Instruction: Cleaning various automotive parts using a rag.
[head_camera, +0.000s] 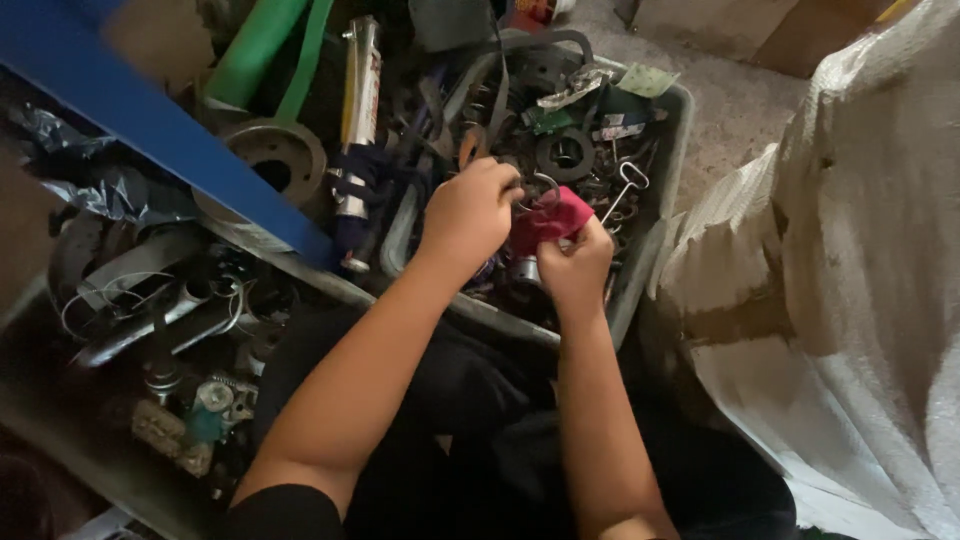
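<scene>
Both my hands are over a grey plastic bin (672, 140) full of metal scrap parts. My right hand (577, 262) grips a crimson red piece, cloth or soft plastic (553, 217). My left hand (468, 212) is closed at the top of the same red piece, its fingers pinching a thin metal ring or wire loop (543, 185) there. What lies under the red piece is hidden by my hands.
A metal wire hook (624, 188) and dark rubber rings (566, 153) lie in the bin. A grease gun tube (358, 110), a blue beam (150, 125), green pipe (258, 48) and a round flange (272, 157) are at left. White woven sacking (860, 260) stands right.
</scene>
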